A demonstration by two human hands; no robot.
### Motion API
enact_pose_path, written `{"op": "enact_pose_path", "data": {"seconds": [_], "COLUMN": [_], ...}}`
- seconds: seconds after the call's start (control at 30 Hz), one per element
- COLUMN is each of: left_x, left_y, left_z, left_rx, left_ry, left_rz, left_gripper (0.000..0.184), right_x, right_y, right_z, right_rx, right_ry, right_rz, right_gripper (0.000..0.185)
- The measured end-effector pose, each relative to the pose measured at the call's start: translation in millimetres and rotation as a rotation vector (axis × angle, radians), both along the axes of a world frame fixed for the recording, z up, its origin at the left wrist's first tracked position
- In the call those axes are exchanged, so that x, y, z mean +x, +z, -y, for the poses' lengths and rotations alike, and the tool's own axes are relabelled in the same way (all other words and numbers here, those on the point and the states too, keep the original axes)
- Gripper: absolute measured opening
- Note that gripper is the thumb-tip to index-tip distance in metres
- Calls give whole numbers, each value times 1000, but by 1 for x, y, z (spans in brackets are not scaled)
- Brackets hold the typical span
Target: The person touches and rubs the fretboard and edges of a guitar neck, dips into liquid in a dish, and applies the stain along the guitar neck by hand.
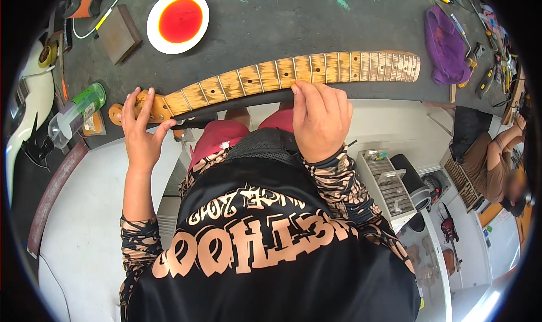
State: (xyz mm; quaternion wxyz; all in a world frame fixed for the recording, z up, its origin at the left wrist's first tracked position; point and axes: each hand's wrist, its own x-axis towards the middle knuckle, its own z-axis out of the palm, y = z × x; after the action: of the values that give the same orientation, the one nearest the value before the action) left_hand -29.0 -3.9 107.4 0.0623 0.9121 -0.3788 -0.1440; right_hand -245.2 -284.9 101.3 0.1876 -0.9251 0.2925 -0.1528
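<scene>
The left hand (141, 133), fingers spread, rests on the head (116, 114), probably to steady the neck (226, 85). The right hand (323, 119) has its fingertips pinched together at the edge; one cannot tell what they hold.

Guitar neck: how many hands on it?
2. Left hand is spread on the headstock; right hand is pinched at the near edge of the fretboard, around mid-length. The co-worker at far right isn't touching it.
</scene>
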Motion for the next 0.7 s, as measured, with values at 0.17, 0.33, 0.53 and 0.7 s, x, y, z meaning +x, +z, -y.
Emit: {"op": "enact_pose_path", "data": {"seconds": [0.17,0.33,0.53,0.7], "left_x": [0,0,0,-1], "left_y": [0,0,-2,-2], "left_z": [0,1,-1,-1], "left_rx": [4,-3,-26,-22], "left_ry": [-3,14,1,16], "left_rz": [-9,-18,-3,-5], "left_gripper": [86,86,85,86], "right_x": [7,-1,7,15], "right_y": [-2,0,3,-7], "right_z": [2,1,-3,-11], "right_rx": [5,6,29,55], "right_ry": [1,17,54,55], "right_rz": [38,54,109,98], "right_gripper": [18,17,17,16]}}
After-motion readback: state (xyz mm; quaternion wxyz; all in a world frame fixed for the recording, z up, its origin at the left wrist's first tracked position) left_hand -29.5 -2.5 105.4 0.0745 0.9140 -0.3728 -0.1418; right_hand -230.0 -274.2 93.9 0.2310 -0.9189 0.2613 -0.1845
